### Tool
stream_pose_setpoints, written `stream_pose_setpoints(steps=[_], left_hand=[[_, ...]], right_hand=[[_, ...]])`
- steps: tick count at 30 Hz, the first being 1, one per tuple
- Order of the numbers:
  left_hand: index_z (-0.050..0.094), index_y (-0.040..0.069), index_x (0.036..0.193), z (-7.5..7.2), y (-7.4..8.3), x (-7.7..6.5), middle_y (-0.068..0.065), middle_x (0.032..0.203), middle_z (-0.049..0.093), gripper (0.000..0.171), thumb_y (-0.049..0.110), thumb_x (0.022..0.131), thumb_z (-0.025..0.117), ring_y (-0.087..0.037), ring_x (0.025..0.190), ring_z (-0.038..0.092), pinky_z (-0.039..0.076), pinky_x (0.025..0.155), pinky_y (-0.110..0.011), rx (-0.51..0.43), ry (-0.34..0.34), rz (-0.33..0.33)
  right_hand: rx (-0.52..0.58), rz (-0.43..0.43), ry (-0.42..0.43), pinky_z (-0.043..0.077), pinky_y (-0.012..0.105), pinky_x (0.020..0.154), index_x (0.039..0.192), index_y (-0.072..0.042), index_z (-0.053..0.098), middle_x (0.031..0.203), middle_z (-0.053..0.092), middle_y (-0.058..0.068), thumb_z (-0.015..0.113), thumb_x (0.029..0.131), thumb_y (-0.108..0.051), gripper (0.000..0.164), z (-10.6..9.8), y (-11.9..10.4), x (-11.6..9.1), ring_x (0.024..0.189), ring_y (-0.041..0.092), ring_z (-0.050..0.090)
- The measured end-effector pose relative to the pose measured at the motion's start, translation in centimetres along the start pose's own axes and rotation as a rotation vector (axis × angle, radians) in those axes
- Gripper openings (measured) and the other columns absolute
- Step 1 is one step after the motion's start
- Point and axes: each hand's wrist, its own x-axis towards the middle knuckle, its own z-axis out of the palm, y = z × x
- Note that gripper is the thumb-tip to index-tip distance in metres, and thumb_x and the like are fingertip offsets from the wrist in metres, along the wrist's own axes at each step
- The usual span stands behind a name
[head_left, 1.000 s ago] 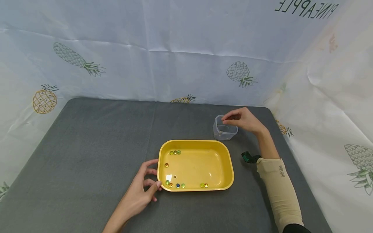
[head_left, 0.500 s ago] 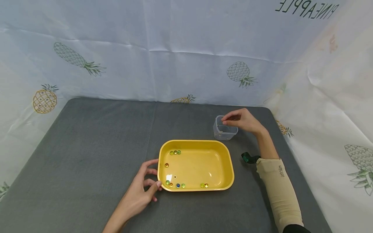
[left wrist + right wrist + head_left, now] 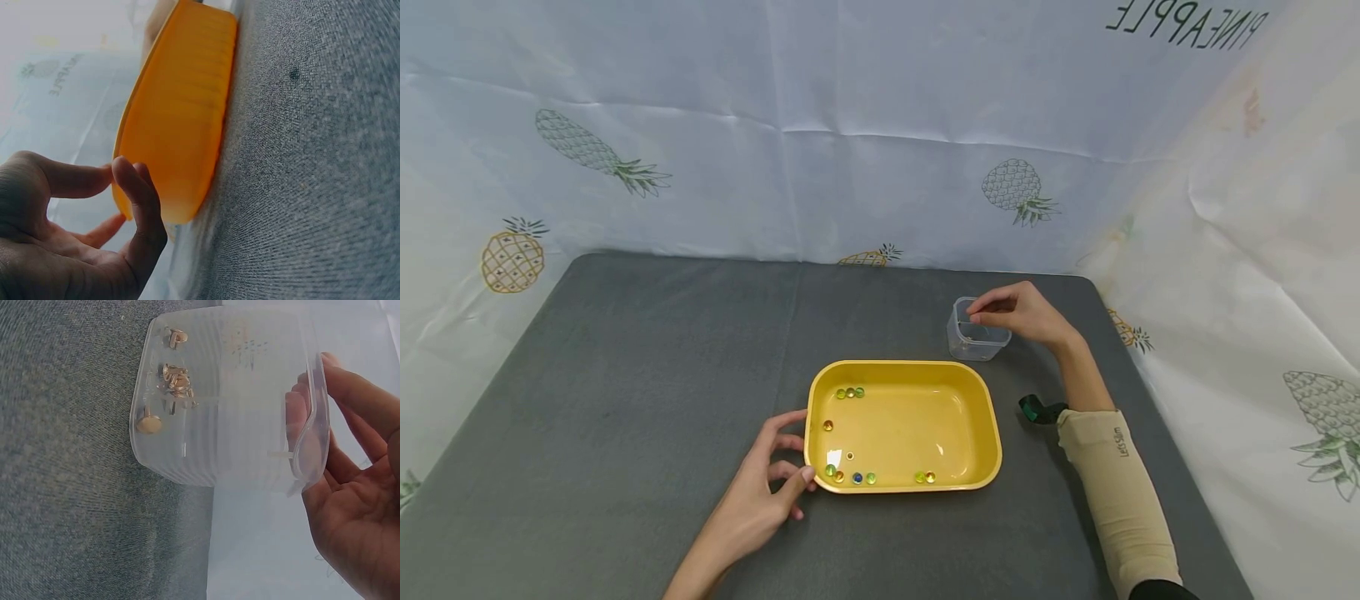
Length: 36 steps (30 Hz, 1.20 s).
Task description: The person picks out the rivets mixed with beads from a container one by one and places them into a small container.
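My left hand (image 3: 766, 492) holds the left end of the yellow tray (image 3: 910, 365), thumb at the near corner and fingers along the side. In the left wrist view, thumb and fingertips meet the orange-looking tray wall (image 3: 181, 106). Several glass marbles (image 3: 851, 392) lie in the tray, green, amber and one blue (image 3: 857, 477). My right hand (image 3: 1018, 312) is over a small clear plastic tub (image 3: 973, 348), fingertips inside its rim. On the tub's bottom lie several small gold pieces with flat round heads (image 3: 150, 424). Whether the right fingertips pinch one, I cannot tell.
A grey cloth (image 3: 662, 400) covers the table. Beside the right wrist lies a dark green and black strap (image 3: 1037, 409). Behind and to the right hangs a white curtain (image 3: 910, 200) with pineapple prints. A tiny gold ring-like piece (image 3: 850, 456) lies in the tray.
Hardly anything differs. The right hand has shifted very slightly left over the tub; the left hand, tray and marbles stay as they were.
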Motion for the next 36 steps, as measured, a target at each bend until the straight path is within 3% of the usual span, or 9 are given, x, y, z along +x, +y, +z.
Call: stream_pose_setpoints(steps=[5, 9, 12, 14, 26, 30, 36], left_hand=[[0.033, 0.038, 0.140, 0.0, 0.0, 0.0, -0.013, 0.120, 0.048, 0.071, 0.001, 0.089, 0.065, -0.026, 0.080, 0.066, 0.055, 0.052, -0.037, 0.000, 0.000, 0.002], [0.033, 0.039, 0.140, 0.0, 0.0, 0.0, -0.013, 0.120, 0.048, 0.071, 0.002, 0.089, 0.066, -0.026, 0.080, 0.066, 0.056, 0.052, -0.038, 0.000, -0.002, 0.003], [0.034, 0.038, 0.140, 0.0, 0.0, 0.0, -0.013, 0.120, 0.048, 0.071, 0.002, 0.089, 0.066, -0.026, 0.080, 0.067, 0.056, 0.052, -0.037, 0.000, -0.002, 0.004], [0.034, 0.038, 0.140, 0.0, -0.1, 0.0, -0.014, 0.120, 0.048, 0.071, 0.002, 0.089, 0.066, -0.025, 0.080, 0.067, 0.055, 0.052, -0.037, 0.000, -0.003, 0.009], [0.033, 0.038, 0.140, -0.1, 0.0, 0.0, -0.014, 0.120, 0.048, 0.070, 0.002, 0.089, 0.066, -0.025, 0.080, 0.067, 0.055, 0.052, -0.037, -0.002, -0.007, 0.014], [0.033, 0.036, 0.141, -0.1, 0.0, -0.1, -0.015, 0.120, 0.048, 0.070, 0.003, 0.089, 0.066, -0.025, 0.079, 0.066, 0.055, 0.051, -0.036, -0.003, -0.015, 0.028], [0.034, 0.038, 0.140, 0.0, 0.1, 0.0, -0.013, 0.119, 0.049, 0.070, 0.003, 0.088, 0.067, -0.024, 0.078, 0.066, 0.055, 0.051, -0.036, -0.003, -0.004, 0.011]], right_hand=[[0.006, 0.019, -0.011, 0.058, 0.025, 0.079, 0.109, 0.002, 0.070, 0.111, 0.069, 0.020, 0.069, 0.089, -0.011, 0.024, 0.2, -1.2, -0.3, 0.090, 0.021, 0.070], [0.000, 0.024, -0.025, 0.059, 0.037, 0.084, 0.110, 0.004, 0.069, 0.112, 0.069, 0.022, 0.068, 0.089, -0.009, 0.024, 0.2, -2.4, -0.6, 0.087, 0.013, 0.070], [0.002, 0.027, -0.025, 0.056, 0.050, 0.088, 0.110, 0.004, 0.069, 0.112, 0.068, 0.024, 0.067, 0.089, -0.008, 0.024, 0.3, -2.8, -0.6, 0.087, 0.012, 0.070], [0.002, 0.030, -0.024, 0.054, 0.052, 0.089, 0.110, 0.004, 0.069, 0.112, 0.068, 0.024, 0.067, 0.090, -0.008, 0.024, 0.3, -2.9, -0.7, 0.088, 0.013, 0.070], [0.009, 0.048, -0.015, 0.055, 0.051, 0.089, 0.109, -0.001, 0.070, 0.109, 0.071, 0.016, 0.068, 0.089, -0.010, 0.022, 0.3, -2.9, -0.7, 0.089, 0.014, 0.070], [0.001, 0.039, -0.016, 0.058, 0.043, 0.087, 0.106, -0.005, 0.072, 0.108, 0.071, 0.017, 0.068, 0.089, -0.010, 0.018, 0.3, -2.9, -0.7, 0.088, 0.014, 0.070], [-0.013, 0.018, -0.024, 0.058, 0.025, 0.080, 0.109, 0.002, 0.070, 0.110, 0.069, 0.021, 0.067, 0.090, -0.008, 0.022, 0.2, -2.9, -0.7, 0.087, 0.013, 0.070]])
